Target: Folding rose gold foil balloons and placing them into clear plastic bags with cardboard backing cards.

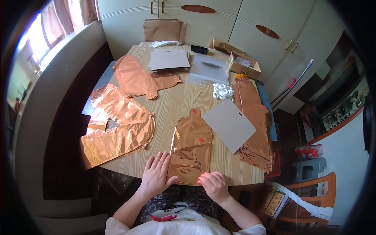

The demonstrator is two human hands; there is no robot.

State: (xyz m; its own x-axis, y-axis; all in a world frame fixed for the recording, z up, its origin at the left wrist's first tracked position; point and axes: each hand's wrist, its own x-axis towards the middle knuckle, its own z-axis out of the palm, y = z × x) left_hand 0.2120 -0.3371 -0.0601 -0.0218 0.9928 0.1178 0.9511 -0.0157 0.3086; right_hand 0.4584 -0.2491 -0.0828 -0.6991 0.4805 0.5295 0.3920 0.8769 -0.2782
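l. hand (157,175) flat @ copper foil (190,156) (r. hand (215,185) nr. corner)

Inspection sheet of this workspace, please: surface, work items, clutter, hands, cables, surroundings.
Surface: wood-grain table, partly covered.
Work items: flat copper-coloured foil piece with two red dots, at the near edge.
Clutter: crumpled foil at left, foil pile at right, grey card overlapping it, white coils.
Left hand: flat, at the foil piece's left edge.
Right hand: fingers curled at its near right corner; grip unclear.
Cables: nothing seen.
Surroundings: cream cabinets, wooden chair.
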